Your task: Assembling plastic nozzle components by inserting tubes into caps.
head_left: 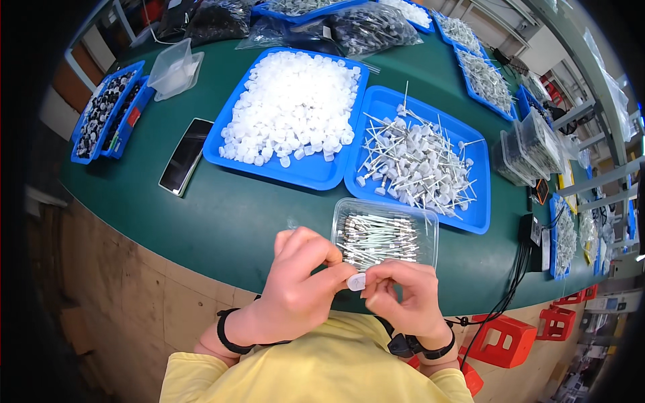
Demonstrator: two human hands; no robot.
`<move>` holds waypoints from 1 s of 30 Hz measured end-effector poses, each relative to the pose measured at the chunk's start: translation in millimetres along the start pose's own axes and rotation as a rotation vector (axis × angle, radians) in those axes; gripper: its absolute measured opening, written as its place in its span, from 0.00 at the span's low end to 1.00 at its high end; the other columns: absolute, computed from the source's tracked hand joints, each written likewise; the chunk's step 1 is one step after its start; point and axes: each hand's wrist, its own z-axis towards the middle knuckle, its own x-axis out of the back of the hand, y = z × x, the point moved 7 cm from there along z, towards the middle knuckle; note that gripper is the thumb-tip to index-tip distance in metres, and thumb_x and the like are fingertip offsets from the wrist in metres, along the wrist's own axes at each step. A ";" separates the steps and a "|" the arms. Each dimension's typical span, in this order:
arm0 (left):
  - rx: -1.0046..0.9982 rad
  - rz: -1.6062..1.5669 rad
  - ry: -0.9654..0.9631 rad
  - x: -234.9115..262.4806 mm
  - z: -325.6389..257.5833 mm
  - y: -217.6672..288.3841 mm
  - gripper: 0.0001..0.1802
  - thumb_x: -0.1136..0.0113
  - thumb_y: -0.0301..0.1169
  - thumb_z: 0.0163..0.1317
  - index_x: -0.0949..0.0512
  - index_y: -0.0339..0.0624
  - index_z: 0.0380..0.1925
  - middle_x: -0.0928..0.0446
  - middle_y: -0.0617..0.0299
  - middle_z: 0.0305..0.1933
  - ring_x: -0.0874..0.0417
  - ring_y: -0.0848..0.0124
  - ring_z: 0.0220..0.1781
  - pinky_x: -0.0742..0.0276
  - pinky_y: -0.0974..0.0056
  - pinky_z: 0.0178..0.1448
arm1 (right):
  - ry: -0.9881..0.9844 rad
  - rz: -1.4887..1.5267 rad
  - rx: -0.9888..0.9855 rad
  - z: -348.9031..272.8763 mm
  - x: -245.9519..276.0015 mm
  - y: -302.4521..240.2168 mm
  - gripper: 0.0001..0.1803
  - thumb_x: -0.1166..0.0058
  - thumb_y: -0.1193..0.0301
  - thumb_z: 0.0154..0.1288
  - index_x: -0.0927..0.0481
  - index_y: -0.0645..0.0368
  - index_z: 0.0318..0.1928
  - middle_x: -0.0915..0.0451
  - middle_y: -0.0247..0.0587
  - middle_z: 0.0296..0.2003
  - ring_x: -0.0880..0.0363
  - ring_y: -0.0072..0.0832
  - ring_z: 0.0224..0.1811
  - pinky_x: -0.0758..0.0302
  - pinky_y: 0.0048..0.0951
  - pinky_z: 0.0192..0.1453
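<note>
Close in front of my body, my left hand (301,274) pinches a small white plastic cap (357,281) between thumb and fingertips. My right hand (407,294) is closed in a pinch against the cap's right side; what lies between its fingertips is too small to tell. Just beyond both hands sits a clear plastic box (434,236) of thin rods with pale green shafts and metallic ends. A blue tray (327,176) heaped with white caps stands farther off to the left. Beside it, another blue tray (481,213) holds white heads on thin metal stems, piled loosely.
A phone (183,160) lies left of the cap tray. Farther left are blue bins (138,111) of dark and white parts and a clear container (173,70). Stacked clear boxes (527,151) and black cables (516,272) are at right; red stools (502,340) stand below the table.
</note>
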 end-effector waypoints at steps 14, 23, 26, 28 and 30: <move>0.017 -0.424 -0.149 -14.2 11.2 -3.3 0.15 0.38 0.18 0.37 0.22 0.39 0.30 0.29 0.63 0.27 0.30 0.64 0.31 0.33 0.62 0.37 | -0.184 0.233 -0.144 -4.4 13.4 6.1 0.04 0.47 0.79 0.56 0.21 0.68 0.30 0.22 0.40 0.20 0.25 0.20 0.18 0.31 0.19 0.20; 0.268 0.451 0.124 2.0 43.9 -151.6 0.10 0.37 0.20 0.38 0.23 0.36 0.25 0.29 0.56 0.29 0.28 0.59 0.34 0.30 0.61 0.38 | 0.623 -0.649 -0.042 10.7 149.7 29.3 0.07 0.48 0.75 0.59 0.23 0.68 0.33 0.23 0.40 0.22 0.27 0.22 0.18 0.33 0.21 0.20; 0.228 0.602 0.032 -16.1 54.0 -162.7 0.07 0.40 0.17 0.37 0.25 0.36 0.21 0.30 0.54 0.28 0.29 0.57 0.36 0.30 0.60 0.39 | 0.600 -1.039 0.002 19.9 153.7 32.1 0.10 0.44 0.73 0.56 0.24 0.66 0.37 0.22 0.45 0.28 0.25 0.31 0.22 0.30 0.29 0.24; 0.204 0.690 -0.033 -26.6 57.3 -166.5 0.06 0.43 0.16 0.37 0.27 0.36 0.19 0.30 0.53 0.28 0.29 0.56 0.36 0.30 0.59 0.40 | 0.581 -0.908 0.020 17.4 143.8 31.2 0.09 0.45 0.73 0.56 0.24 0.66 0.37 0.22 0.45 0.27 0.24 0.32 0.22 0.30 0.29 0.25; 0.164 0.768 -0.081 -31.1 57.2 -164.7 0.07 0.45 0.15 0.37 0.28 0.36 0.18 0.30 0.53 0.29 0.28 0.56 0.37 0.28 0.60 0.40 | 0.488 -0.826 0.078 15.5 121.8 25.0 0.08 0.45 0.74 0.56 0.24 0.66 0.36 0.22 0.45 0.26 0.24 0.33 0.23 0.29 0.30 0.25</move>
